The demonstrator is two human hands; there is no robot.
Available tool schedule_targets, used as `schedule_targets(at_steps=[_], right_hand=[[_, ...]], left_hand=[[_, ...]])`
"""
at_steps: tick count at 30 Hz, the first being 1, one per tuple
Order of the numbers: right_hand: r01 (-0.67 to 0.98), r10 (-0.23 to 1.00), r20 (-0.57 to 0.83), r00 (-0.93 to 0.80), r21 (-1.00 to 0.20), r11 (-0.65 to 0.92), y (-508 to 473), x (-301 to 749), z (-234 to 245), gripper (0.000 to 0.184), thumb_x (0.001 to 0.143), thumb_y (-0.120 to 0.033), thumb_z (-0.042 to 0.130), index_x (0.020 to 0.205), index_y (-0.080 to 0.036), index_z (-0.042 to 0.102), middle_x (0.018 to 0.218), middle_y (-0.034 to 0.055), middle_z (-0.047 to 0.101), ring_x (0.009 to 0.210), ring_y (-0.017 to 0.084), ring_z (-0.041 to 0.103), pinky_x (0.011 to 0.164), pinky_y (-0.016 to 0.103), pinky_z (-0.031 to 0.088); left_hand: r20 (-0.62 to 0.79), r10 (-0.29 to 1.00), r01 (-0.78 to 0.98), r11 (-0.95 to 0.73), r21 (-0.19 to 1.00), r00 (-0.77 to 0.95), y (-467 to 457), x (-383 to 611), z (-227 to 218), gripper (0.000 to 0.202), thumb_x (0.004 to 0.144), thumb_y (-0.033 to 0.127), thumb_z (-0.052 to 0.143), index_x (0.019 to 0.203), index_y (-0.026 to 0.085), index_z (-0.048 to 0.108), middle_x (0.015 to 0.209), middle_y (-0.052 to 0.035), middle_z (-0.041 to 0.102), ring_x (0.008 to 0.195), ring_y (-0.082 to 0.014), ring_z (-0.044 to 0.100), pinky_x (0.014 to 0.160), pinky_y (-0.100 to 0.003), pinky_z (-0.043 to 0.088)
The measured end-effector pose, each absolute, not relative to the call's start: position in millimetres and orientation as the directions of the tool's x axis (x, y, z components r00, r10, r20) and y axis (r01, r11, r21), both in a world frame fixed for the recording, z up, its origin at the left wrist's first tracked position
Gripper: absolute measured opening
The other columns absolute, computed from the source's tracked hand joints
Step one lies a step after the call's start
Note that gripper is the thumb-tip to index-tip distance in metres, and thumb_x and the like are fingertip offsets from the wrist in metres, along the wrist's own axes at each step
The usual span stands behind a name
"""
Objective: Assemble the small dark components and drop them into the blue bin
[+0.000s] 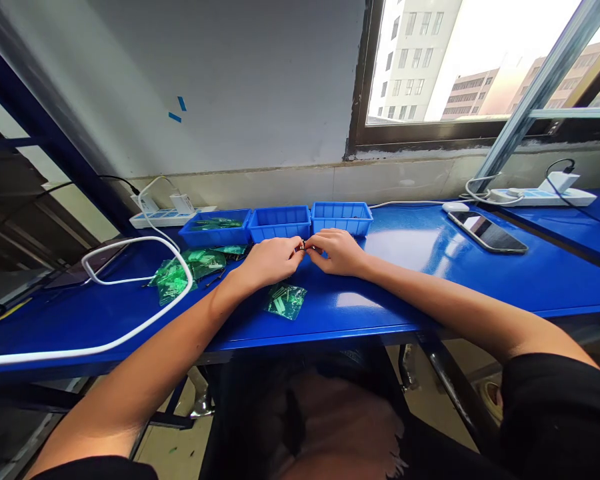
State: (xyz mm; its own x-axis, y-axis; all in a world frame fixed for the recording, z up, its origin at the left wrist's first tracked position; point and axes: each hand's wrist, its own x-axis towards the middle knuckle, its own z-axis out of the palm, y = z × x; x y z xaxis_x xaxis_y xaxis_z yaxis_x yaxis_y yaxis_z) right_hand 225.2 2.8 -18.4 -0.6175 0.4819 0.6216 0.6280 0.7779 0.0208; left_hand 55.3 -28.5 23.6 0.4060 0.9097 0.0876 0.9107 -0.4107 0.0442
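Note:
My left hand (276,259) and my right hand (337,252) meet fingertip to fingertip over the blue table, just in front of the bins. Both are closed in a pinch on one small dark piece (303,245), mostly hidden by the fingers and too small to name. Below my left hand lies a green-tinted clear bag (286,301) with small pale parts inside. More green bags (180,272) of parts are heaped to the left of my left wrist. Behind my hands stand a middle blue bin (280,231) and a right blue bin (343,227).
A left blue bin (215,237) holds thin dark and green pieces. A thick white cable (130,339) loops across the left side of the table. Power strips (543,197) sit along the wall. A phone (489,231) and a white charger (455,207) lie at the right.

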Motion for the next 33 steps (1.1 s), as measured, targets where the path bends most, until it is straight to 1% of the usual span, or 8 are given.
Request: schedule_targets(at_steps=[5,8,12,15,24,33], right_hand=[[0.643,0.505,0.588,-0.632,0.035,0.765,4.0,225.4,-18.8,0.018,0.081,-0.018,0.047,0.084,-0.016,0.064,0.070,0.0036,0.066,0.067,0.015,0.058,0.066,0.026,0.040],[0.646,0.521,0.549,-0.654,0.046,0.762,4.8,225.9,-19.0,0.019,0.083,-0.017,0.045,0.085,-0.016,0.064,0.076,0.0049,0.067,0.070,0.015,0.059,0.068,0.026,0.040],[0.638,0.528,0.503,-0.684,0.061,0.768,5.2,226.0,-18.8,0.020,0.085,-0.017,0.043,0.085,-0.015,0.064,0.081,0.0067,0.069,0.073,0.016,0.060,0.070,0.027,0.041],[0.628,0.523,0.493,-0.696,0.065,0.775,5.0,225.9,-18.6,0.021,0.086,-0.018,0.043,0.086,-0.015,0.064,0.082,0.0069,0.069,0.074,0.016,0.061,0.070,0.027,0.042],[0.626,0.521,0.495,-0.696,0.062,0.778,5.1,226.1,-19.1,0.020,0.087,-0.019,0.044,0.086,-0.015,0.064,0.081,0.0062,0.069,0.073,0.015,0.061,0.070,0.027,0.042],[0.627,0.529,0.483,-0.698,0.053,0.777,3.6,225.9,-17.2,0.019,0.086,-0.018,0.044,0.085,-0.016,0.063,0.081,0.0066,0.069,0.073,0.016,0.061,0.070,0.027,0.041]], left_hand=[[0.077,0.909,0.909,-0.414,0.055,0.409,-27.6,54.5,23.7,0.031,0.090,0.041,0.031,0.091,0.025,0.058,0.093,-0.0017,0.069,0.083,-0.0227,0.064,0.064,-0.029,0.043],[0.048,0.895,0.895,-0.445,0.026,0.443,-26.5,54.4,23.1,0.036,0.091,0.042,0.029,0.089,0.023,0.059,0.094,-0.0033,0.068,0.085,-0.0231,0.063,0.066,-0.029,0.044],[0.024,0.838,0.838,-0.544,-0.034,0.545,-24.7,54.7,21.6,0.035,0.092,0.037,0.029,0.095,0.020,0.059,0.099,-0.0068,0.066,0.091,-0.0227,0.062,0.073,-0.030,0.046],[0.004,0.815,0.813,-0.579,-0.061,0.580,-24.5,54.5,21.8,0.034,0.091,0.034,0.030,0.100,0.019,0.059,0.098,-0.0080,0.065,0.092,-0.0224,0.061,0.078,-0.031,0.046],[-0.017,0.817,0.814,-0.575,-0.081,0.576,-24.9,53.9,22.2,0.033,0.092,0.035,0.031,0.101,0.017,0.058,0.097,-0.0089,0.063,0.092,-0.0231,0.060,0.080,-0.032,0.047],[-0.014,0.824,0.819,-0.565,-0.099,0.567,-24.1,53.9,21.3,0.034,0.092,0.033,0.029,0.103,0.018,0.058,0.097,-0.0082,0.063,0.095,-0.0230,0.060,0.081,-0.032,0.047]])
